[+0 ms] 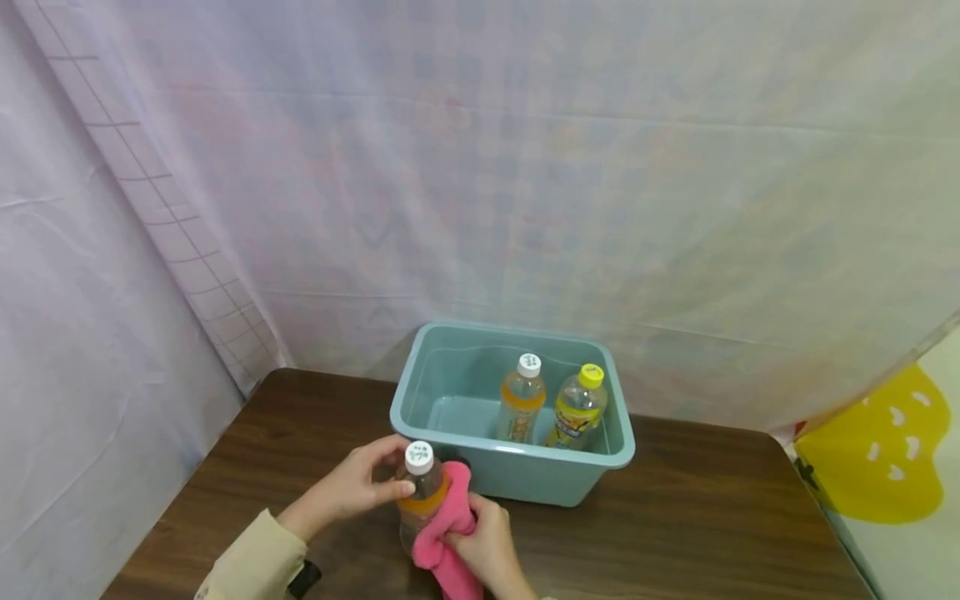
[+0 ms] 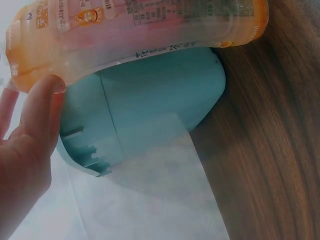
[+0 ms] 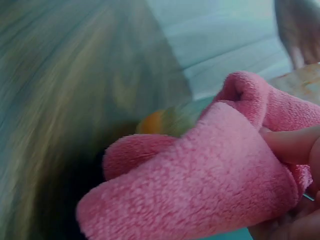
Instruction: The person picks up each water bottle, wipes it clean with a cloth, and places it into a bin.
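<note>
A clear plastic bottle (image 1: 409, 518) with a white cap and an orange-edged label stands upright in front of the basin. My left hand (image 1: 358, 486) grips it near the shoulder, thumb and fingers around it; in the left wrist view the bottle (image 2: 145, 30) lies across the top of the picture. My right hand (image 1: 489, 543) holds a pink fluffy cloth (image 1: 452, 533) against the bottle's right side. Close up in the right wrist view, the folded cloth (image 3: 200, 175) hides most of the bottle, and the thumb presses into it.
Behind the hands sits a blue-green plastic basin (image 1: 525, 477) on the dark wooden table (image 1: 675, 517). Inside it stand a white-capped bottle (image 1: 522, 400) and a yellow-capped bottle (image 1: 579, 410). A pale curtain (image 1: 525, 208) hangs behind the table; a yellow sheet (image 1: 877, 458) is at the right.
</note>
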Action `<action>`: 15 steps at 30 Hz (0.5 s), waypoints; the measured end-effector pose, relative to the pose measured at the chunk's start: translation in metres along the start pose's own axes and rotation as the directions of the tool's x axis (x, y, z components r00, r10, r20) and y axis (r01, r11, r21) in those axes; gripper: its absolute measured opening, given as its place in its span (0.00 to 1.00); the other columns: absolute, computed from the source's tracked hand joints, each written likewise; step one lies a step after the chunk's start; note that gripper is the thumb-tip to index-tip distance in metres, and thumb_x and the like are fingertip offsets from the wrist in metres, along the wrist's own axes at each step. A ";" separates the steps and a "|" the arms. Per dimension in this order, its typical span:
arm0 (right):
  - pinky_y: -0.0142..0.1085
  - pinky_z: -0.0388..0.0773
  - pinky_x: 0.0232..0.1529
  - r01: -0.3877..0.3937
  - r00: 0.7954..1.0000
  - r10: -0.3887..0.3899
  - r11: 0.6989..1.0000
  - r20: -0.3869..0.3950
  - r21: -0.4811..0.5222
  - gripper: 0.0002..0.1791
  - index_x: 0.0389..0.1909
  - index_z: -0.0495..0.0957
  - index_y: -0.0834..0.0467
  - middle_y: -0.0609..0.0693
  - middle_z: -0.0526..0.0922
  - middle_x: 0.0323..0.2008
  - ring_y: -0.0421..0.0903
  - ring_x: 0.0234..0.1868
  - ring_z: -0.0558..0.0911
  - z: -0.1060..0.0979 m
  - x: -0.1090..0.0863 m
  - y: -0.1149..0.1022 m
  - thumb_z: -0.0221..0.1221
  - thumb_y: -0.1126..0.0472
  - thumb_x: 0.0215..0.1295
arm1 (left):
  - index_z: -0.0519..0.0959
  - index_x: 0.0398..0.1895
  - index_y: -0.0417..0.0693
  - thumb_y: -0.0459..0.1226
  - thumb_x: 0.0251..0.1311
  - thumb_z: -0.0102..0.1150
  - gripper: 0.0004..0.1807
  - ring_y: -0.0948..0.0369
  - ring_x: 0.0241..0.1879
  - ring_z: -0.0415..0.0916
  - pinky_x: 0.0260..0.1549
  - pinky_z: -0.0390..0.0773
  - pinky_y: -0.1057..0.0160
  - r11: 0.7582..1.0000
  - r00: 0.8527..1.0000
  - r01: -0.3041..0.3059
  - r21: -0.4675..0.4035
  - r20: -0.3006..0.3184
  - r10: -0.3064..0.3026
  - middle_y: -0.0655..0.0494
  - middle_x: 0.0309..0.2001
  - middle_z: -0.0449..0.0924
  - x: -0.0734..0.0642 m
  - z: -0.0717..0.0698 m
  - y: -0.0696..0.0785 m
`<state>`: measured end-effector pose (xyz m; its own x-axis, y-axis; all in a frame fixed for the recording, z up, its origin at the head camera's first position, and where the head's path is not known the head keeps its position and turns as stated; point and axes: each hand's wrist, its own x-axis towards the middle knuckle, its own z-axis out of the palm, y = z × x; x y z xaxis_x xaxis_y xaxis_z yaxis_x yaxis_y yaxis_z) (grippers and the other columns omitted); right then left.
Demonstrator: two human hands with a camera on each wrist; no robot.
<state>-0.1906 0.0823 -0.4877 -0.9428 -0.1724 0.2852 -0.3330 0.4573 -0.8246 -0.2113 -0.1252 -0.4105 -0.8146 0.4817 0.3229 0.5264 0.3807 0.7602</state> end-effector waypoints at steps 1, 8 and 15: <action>0.27 0.70 0.21 0.001 1.000 -0.001 1.000 0.009 -0.024 0.14 0.27 0.81 0.59 0.50 0.83 0.23 0.33 0.22 0.72 0.002 0.000 0.005 0.68 0.68 0.33 | 0.74 0.42 0.40 0.35 0.50 0.64 0.17 0.65 0.38 0.73 0.37 0.74 0.65 1.000 1.000 -0.003 0.007 -0.003 0.003 0.48 0.39 0.78 0.000 0.000 0.000; 0.27 0.67 0.19 -0.043 0.996 0.050 0.996 0.080 -0.080 0.15 0.26 0.81 0.57 0.46 0.81 0.21 0.33 0.19 0.68 0.010 -0.006 0.029 0.66 0.70 0.29 | 0.73 0.42 0.39 0.35 0.50 0.64 0.16 0.64 0.38 0.73 0.37 0.75 0.63 1.000 1.000 -0.017 -0.013 0.009 0.017 0.47 0.38 0.77 -0.001 0.002 0.000; 0.27 0.69 0.21 -0.002 0.997 0.006 0.999 0.076 -0.051 0.14 0.26 0.82 0.59 0.48 0.82 0.22 0.32 0.21 0.70 0.007 -0.006 0.024 0.69 0.68 0.31 | 0.73 0.43 0.40 0.36 0.51 0.64 0.17 0.63 0.41 0.74 0.41 0.75 0.59 1.000 1.000 0.002 0.011 0.012 -0.002 0.47 0.40 0.78 -0.001 0.000 0.001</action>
<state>-0.1927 0.0879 -0.5127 -0.9413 -0.2350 0.2424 -0.3310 0.5014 -0.7994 -0.2099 -0.1250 -0.4105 -0.8130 0.4899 0.3147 0.5273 0.3904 0.7546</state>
